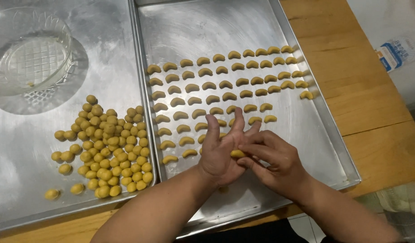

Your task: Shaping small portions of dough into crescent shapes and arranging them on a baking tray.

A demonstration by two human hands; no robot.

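Low centre of frame: left hand [218, 150] spread flat, right hand [272, 159] fingers pressing a yellow dough piece [237, 153] against its palm above the right baking tray [333, 135]; likely flattened or smeared under excess pressure, or dropped onto nearby dough crescents [225, 83].

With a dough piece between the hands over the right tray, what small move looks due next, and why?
Probably set the dough piece, pinched by the right hand against the left hand, beside the last crescent in the nearest row on the right tray; that row looks unfinished.
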